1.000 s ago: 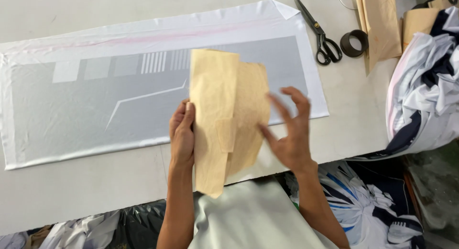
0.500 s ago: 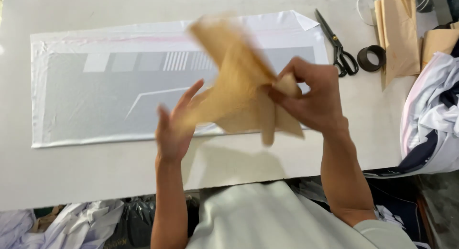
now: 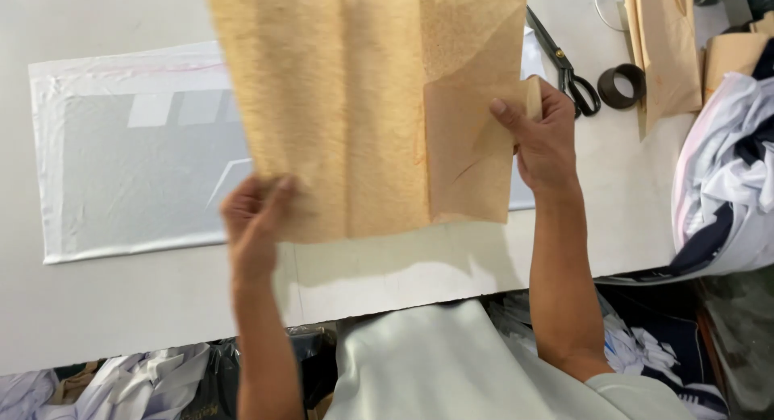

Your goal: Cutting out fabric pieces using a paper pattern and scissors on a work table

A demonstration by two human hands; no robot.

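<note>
Both hands hold a brown paper sheet (image 3: pixel 347 114) up in the centre of the frame, above the worktop (image 3: pixel 121 307). The left hand (image 3: pixel 254 222) pinches its lower left corner and the right hand (image 3: pixel 544 142) grips the folded right edge, so the sheet stays spread and flat. Behind it, at the left, a grey and white cloth (image 3: pixel 137 170) lies smooth. Scissors (image 3: pixel 568 65) and a tape roll (image 3: pixel 619 85) rest in the upper right.

One head-worn camera looks steeply down, close over the bench (image 3: pixel 121 307), its far edge at 12 o'clock.
</note>
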